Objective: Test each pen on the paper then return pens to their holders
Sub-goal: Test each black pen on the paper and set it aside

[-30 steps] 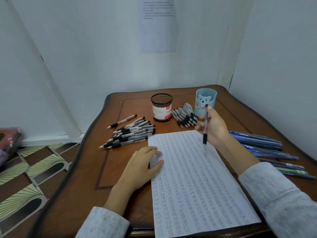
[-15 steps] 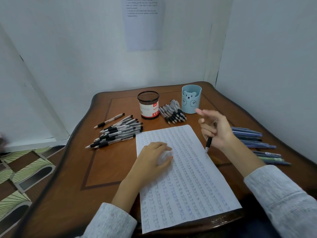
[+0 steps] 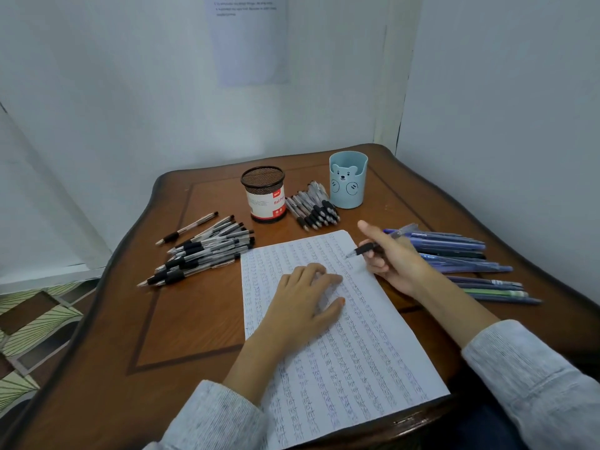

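The right grip pinches the light, stiff pen low on its rubbery end, likely the least slippery hold, tip at the paper's far corner, while the left grip lies flat on it.

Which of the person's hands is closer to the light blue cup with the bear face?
Right. The right hand, gripping a black-gripped pen, is in front of the light blue bear-faced cup; the left hand lies flat on the written paper, farther toward the person.
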